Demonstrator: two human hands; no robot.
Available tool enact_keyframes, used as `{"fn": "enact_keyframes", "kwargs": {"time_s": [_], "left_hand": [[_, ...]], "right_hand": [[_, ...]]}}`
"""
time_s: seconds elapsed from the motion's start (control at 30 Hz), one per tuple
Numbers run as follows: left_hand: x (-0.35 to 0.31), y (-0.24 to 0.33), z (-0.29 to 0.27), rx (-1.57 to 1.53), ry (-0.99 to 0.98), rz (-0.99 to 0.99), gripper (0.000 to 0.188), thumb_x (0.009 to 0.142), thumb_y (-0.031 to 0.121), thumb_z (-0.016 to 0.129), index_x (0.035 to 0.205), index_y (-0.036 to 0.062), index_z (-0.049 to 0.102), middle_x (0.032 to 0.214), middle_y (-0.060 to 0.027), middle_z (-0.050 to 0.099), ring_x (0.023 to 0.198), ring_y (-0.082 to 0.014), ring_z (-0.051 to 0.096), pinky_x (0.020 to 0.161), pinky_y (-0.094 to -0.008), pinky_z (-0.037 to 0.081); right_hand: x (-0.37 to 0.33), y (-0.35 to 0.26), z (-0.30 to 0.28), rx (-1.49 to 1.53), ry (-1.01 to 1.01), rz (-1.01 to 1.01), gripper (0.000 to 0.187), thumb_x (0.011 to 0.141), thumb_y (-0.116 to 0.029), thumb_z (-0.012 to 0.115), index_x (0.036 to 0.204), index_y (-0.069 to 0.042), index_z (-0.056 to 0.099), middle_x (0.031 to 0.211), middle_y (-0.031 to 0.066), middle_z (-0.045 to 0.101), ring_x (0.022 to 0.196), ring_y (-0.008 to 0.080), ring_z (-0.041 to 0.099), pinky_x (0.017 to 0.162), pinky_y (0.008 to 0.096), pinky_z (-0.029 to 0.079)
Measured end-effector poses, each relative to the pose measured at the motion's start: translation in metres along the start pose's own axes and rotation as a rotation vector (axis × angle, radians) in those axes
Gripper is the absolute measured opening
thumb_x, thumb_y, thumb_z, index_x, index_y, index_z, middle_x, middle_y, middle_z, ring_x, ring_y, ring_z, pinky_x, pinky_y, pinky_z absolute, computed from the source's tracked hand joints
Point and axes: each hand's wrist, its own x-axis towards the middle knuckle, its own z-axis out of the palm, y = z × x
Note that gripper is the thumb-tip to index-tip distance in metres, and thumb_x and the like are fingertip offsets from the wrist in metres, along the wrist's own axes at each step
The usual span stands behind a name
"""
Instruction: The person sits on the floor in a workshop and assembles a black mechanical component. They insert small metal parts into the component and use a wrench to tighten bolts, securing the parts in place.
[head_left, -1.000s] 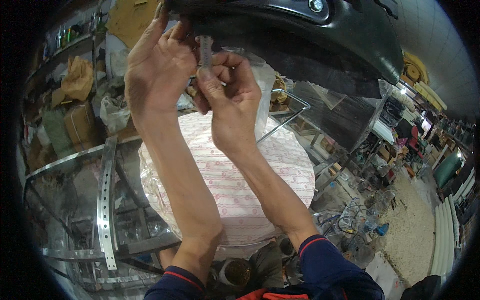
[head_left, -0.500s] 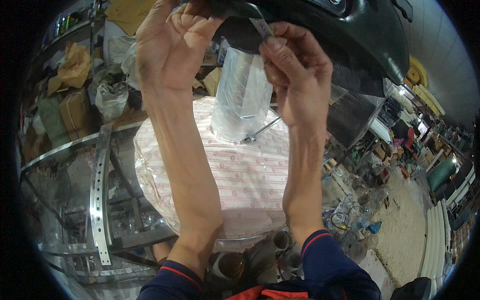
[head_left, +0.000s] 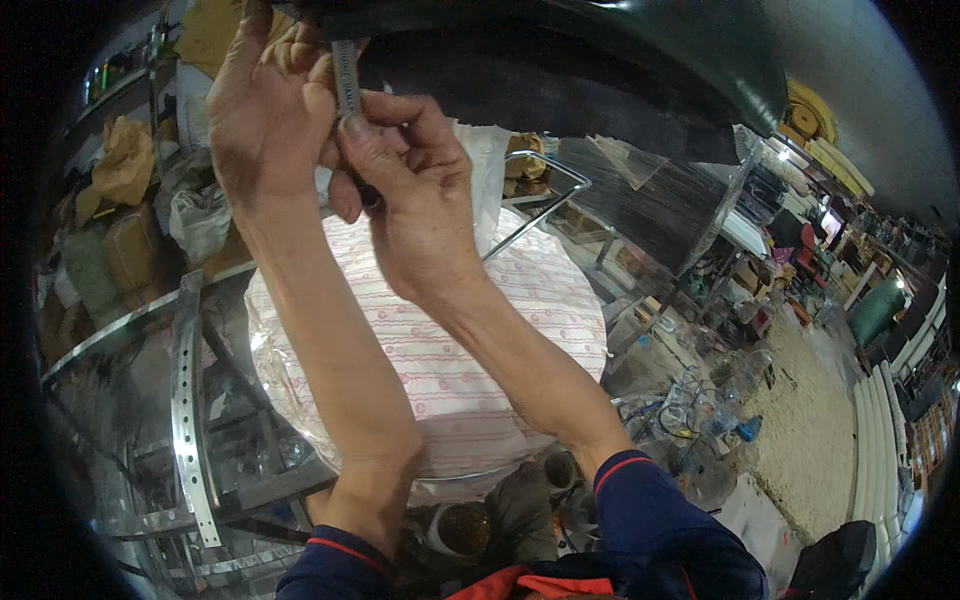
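In my right hand (head_left: 415, 190) is a flat grey metal wrench (head_left: 346, 80), pinched between thumb and fingers and pointing upward. Its upper end disappears beneath a dark green glossy shell (head_left: 680, 30) that looks like a chair seat with a black underside. My left hand (head_left: 275, 120) is raised beside the wrench, palm facing me. The left fingers curl up at the shell's edge; what they grip is hidden. Below my arms lies a round surface covered in white cloth with pink wavy stripes (head_left: 470, 370). A plastic-wrapped column (head_left: 490, 175) stands on it, partly behind my right hand.
A bent chrome bar (head_left: 550, 190) juts out beside the column. On the left stands a metal frame with a perforated strip (head_left: 187, 410). Bags and brown paper (head_left: 125, 165) fill the shelves behind. Clear plastic and cables (head_left: 690, 415) litter the floor at right.
My right hand has moved left with the wrench, close to my left hand. The wrench has turned more upright. The shell has shifted, and the chrome bar now shows more fully.
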Motion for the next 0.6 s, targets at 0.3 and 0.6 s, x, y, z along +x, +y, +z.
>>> {"fn": "enact_keyframes", "kwargs": {"time_s": [0.3,0.6], "left_hand": [[0.024,0.000,-0.008,-0.944,-0.353,-0.417,0.037,0.108,0.023,0.043,0.138,0.0023,0.051,0.136,-0.0188,0.058,0.126,-0.0314,0.054,0.113,-0.0480,0.037],[0.017,-0.023,-0.004,-0.857,-0.232,-0.269,0.035,0.105,0.024,0.052,0.133,0.0046,0.057,0.135,-0.0176,0.060,0.129,-0.0344,0.051,0.114,-0.0520,0.035]], "right_hand": [[-0.003,-0.043,-0.008,-0.019,0.014,0.081,0.013,0.099,-0.007,0.062,0.112,-0.005,0.062,0.081,0.0108,0.065,0.052,0.0059,0.041,0.044,0.0227,0.026],[-0.001,-0.028,-0.014,0.048,0.015,0.062,0.015,0.098,-0.007,0.064,0.112,-0.005,0.065,0.082,0.0096,0.066,0.058,0.0085,0.049,0.047,0.0222,0.030]]}}
